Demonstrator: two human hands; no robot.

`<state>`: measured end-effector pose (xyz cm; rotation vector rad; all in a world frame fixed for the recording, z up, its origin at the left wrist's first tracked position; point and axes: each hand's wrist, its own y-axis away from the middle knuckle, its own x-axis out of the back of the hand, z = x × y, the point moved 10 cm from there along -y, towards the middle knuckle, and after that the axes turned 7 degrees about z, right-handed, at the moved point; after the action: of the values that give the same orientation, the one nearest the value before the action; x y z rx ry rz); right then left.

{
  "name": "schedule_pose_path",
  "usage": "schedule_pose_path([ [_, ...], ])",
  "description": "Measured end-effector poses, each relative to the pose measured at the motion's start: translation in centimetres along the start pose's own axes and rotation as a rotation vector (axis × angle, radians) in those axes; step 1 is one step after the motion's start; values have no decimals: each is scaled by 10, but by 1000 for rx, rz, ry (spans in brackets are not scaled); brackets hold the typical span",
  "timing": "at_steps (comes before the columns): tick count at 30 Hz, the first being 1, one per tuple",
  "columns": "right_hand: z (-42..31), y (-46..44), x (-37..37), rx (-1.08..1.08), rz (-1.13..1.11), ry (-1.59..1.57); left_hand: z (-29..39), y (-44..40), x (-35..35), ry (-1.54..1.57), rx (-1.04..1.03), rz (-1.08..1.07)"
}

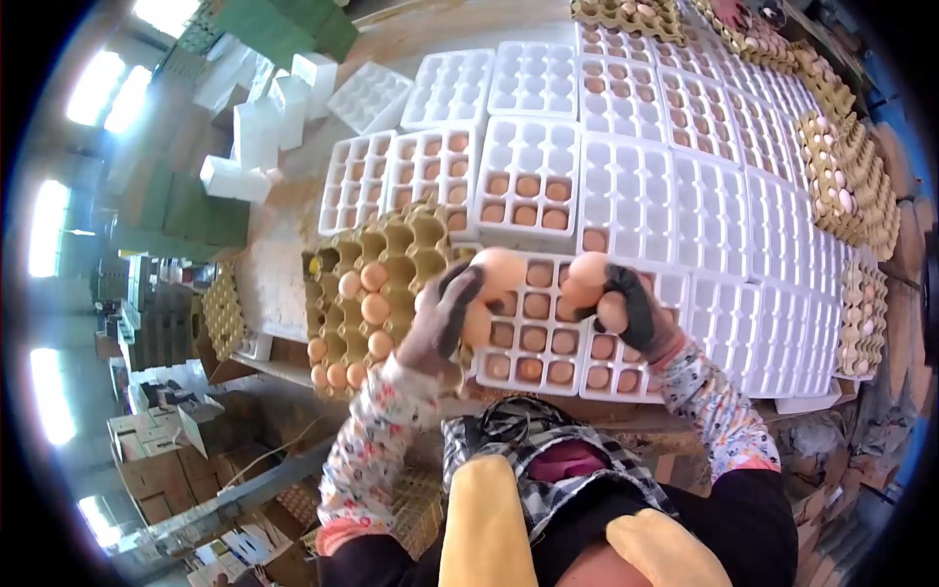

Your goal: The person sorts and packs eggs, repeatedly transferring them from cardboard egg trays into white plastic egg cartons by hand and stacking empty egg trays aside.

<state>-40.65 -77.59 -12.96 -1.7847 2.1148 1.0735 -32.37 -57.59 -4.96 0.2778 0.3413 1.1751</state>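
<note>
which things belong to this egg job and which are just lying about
In use:
- smooth brown eggs in left hand and right hand
- white gridded trays
- tan pulp tray

Probably lying about:
- green rectangular boxes
- loose white blocks
- brown cardboard boxes

Smooth, light-brown eggs (501, 269) are sitting in the left hand (450, 308) — more are resting in the right hand (636, 311). Below and between the hands, a white tray (528, 389) is lying flat on the tabletop (279, 293), its visible cups mostly holding eggs. Beside it, under the right hand, a second tray (673, 289) is carrying eggs in its near cups. Left of both — a tan carton (401, 235) is lying flat, open-topped, partly filled, with many pockets standing bare.
</note>
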Motion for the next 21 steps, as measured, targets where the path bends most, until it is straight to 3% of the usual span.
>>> schedule_pose_path([
  [1, -2, -17, 33, 29, 79, 24, 16, -34, -6, -211, -173, 5],
  [3, -71, -49, 30, 320, 162, 576, 61, -93, -31, -1017, -542, 62],
  [4, -76, -75, 40, 270, 218, 569, 50, -141, -30, -1066, -432, 55],
  [5, -104, -95, 26, 484, 277, 1129, 36, -183, -30, -1111, -320, 46],
  [7, -119, -137, 6, 661, 351, 1603, 25, -232, -40, -1272, -142, 65],
  [8, -117, -160, 2, 667, 296, 1724, 4, -258, -34, -1424, -150, 128],
  [10, -110, -207, -3, 679, 169, 1957, -23, -292, -31, -1523, -59, -55],
  [11, -110, -226, -8, 621, 73, 1982, -13, -295, -34, -1550, -71, -174],
  [13, -109, -253, -15, 494, -127, 2026, 3, -316, -21, -1433, -77, -96],
  [14, -100, -267, -9, 409, -216, 2015, 22, -321, -26, -1321, -220, -60],
  [15, -98, -278, -6, 407, -217, 2024, 27, -339, -18, -1072, -487, 127],
  [17, -116, -297, -17, 312, -58, 1905, 16, -360, -19, -1270, -568, 184],
  [18, -125, -310, -25, 428, 13, 1742, 12, -369, -17, -1285, -486, 154],
  [21, -125, -332, -34, 644, 169, 1334, 36, -352, -1, -644, -269, -114],
])
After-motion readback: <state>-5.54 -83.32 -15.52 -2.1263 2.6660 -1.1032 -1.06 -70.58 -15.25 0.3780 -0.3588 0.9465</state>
